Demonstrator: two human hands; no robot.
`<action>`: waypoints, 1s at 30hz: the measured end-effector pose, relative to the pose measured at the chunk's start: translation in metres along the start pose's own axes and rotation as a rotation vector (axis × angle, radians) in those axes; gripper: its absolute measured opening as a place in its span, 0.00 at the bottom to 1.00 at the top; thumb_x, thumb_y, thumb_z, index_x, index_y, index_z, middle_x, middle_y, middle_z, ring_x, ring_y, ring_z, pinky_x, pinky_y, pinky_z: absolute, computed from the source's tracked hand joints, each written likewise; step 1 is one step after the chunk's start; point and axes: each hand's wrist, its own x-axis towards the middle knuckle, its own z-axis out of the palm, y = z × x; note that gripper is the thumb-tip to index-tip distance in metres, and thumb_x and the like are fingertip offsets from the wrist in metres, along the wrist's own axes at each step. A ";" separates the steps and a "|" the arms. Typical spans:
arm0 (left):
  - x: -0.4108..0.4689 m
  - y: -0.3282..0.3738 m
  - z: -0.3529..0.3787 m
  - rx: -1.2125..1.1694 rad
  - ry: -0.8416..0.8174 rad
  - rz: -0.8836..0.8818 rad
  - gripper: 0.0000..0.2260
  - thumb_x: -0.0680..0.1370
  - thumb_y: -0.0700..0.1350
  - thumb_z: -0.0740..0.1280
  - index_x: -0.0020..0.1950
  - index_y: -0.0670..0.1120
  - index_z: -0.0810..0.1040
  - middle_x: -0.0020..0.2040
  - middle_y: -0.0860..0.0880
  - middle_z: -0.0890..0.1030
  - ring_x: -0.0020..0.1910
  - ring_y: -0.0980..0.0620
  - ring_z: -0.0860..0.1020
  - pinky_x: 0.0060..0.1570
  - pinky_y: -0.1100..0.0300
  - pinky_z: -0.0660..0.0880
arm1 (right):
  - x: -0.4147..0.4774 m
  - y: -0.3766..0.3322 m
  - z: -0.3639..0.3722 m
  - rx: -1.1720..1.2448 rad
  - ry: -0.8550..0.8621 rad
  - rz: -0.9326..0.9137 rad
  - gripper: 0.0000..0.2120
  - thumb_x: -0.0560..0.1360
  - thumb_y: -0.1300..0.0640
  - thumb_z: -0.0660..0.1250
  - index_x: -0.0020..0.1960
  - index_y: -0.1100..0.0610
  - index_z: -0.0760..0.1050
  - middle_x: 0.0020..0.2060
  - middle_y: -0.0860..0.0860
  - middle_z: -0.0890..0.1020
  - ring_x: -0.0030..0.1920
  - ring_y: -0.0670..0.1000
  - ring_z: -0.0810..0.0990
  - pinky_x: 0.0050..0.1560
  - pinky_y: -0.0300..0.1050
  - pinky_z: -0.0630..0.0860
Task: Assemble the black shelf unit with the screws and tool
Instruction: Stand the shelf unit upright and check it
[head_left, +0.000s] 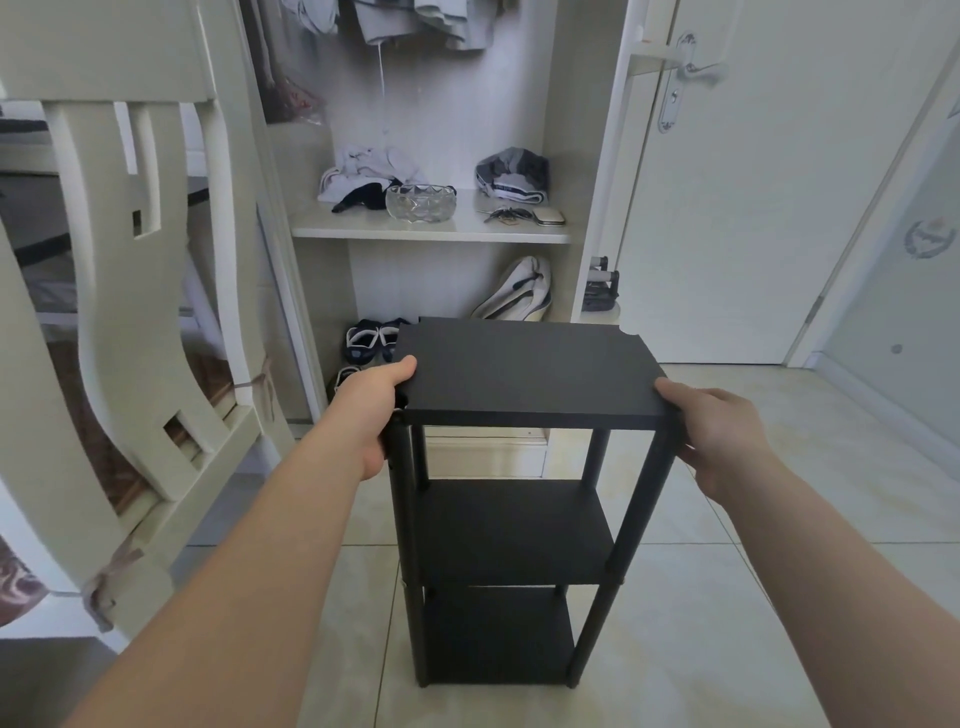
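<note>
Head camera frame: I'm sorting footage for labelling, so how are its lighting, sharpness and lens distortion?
Head view: soft, even daylight with no harsh glare; the shelf unit is sharp, but its black panels swallow surface detail; wide-angle bending tilts the chair and the door near the edges; only a faint sheen on the floor tiles.

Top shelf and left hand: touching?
Touching. The head view shows the left hand gripping the top shelf at its left edge, with the thumb lying on the board's surface.

Black shelf unit (519, 467), three tiers on round posts, upright on pale tiled floor, top board notched at corners
</note>
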 end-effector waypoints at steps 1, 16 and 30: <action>0.000 0.000 0.000 -0.010 -0.005 -0.006 0.12 0.79 0.52 0.69 0.58 0.47 0.80 0.43 0.50 0.86 0.38 0.51 0.85 0.32 0.59 0.77 | -0.001 0.000 0.000 0.005 0.002 0.000 0.11 0.76 0.52 0.74 0.46 0.58 0.76 0.45 0.55 0.80 0.44 0.55 0.78 0.55 0.53 0.79; -0.003 0.001 -0.002 -0.033 -0.108 -0.059 0.13 0.79 0.51 0.69 0.60 0.47 0.80 0.42 0.49 0.87 0.37 0.49 0.86 0.38 0.54 0.79 | -0.003 0.003 0.002 0.103 0.050 -0.008 0.11 0.75 0.52 0.73 0.44 0.57 0.74 0.40 0.54 0.74 0.43 0.55 0.69 0.46 0.52 0.68; -0.007 -0.002 -0.003 -0.098 -0.178 -0.070 0.12 0.79 0.46 0.67 0.61 0.45 0.80 0.43 0.49 0.87 0.35 0.50 0.85 0.27 0.61 0.77 | -0.002 0.009 0.001 0.164 0.051 -0.021 0.13 0.76 0.51 0.74 0.49 0.59 0.76 0.38 0.52 0.76 0.39 0.53 0.71 0.44 0.51 0.70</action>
